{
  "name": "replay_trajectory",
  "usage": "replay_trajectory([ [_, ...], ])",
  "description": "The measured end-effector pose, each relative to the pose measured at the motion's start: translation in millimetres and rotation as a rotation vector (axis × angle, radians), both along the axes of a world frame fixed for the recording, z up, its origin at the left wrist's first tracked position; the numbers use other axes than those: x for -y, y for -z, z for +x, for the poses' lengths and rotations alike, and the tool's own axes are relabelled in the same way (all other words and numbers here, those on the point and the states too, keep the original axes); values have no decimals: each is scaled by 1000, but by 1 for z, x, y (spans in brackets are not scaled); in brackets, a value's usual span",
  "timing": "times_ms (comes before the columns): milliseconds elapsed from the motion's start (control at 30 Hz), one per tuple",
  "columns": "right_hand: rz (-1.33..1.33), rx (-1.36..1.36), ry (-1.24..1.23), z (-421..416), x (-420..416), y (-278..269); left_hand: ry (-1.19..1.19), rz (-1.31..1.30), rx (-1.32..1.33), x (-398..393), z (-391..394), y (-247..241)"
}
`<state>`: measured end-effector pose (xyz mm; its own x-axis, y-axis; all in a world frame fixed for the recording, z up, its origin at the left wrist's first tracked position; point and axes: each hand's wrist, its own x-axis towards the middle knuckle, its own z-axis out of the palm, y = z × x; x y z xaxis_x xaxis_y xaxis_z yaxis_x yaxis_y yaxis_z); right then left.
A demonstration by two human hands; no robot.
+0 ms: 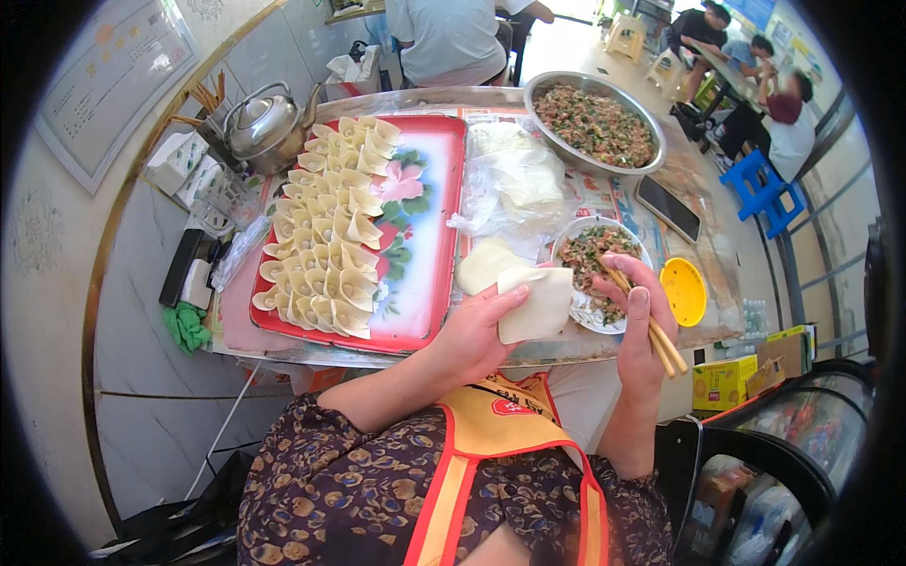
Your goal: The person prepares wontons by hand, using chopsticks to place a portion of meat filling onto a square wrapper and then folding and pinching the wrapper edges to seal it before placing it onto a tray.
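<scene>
A square dough wrapper (539,304) lies across the fingers of my left hand (476,332), the thumb pressing its edge. My right hand (643,318) grips a pair of wooden chopsticks (658,341), their upper tips over the plate of minced filling (591,258). That white plate (594,322) has a patterned rim. Left of it lie loose wrappers (488,265) and a plastic-covered stack of wrappers (520,166). Rows of folded wontons (322,240) fill the left half of a red-rimmed floral tray (423,283).
A large steel bowl of filling (594,127) stands at the back right, near a phone (669,207) and a yellow plastic bowl (684,291). A steel kettle (265,131), a green cloth (187,327) and tissue packs (177,161) line the left wall. People sit at tables beyond.
</scene>
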<state>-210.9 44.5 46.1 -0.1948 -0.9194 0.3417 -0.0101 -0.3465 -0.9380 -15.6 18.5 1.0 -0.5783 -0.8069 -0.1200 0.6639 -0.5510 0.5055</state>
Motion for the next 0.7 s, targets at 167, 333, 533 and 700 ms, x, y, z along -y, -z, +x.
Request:
replay_trajectory([
  [167, -98, -717, 178, -49, 0, 13, 72, 129, 164, 2, 1, 11],
  [333, -65, -443, 191, -66, -21, 11, 62, 175, 219, 0, -9, 16],
  [533, -35, -370, 219, -66, -18, 33, 64, 168, 262, -3, -16, 3],
  [700, -120, -443, 190, -52, -14, 32, -36, 187, 304, -10, -14, 3],
])
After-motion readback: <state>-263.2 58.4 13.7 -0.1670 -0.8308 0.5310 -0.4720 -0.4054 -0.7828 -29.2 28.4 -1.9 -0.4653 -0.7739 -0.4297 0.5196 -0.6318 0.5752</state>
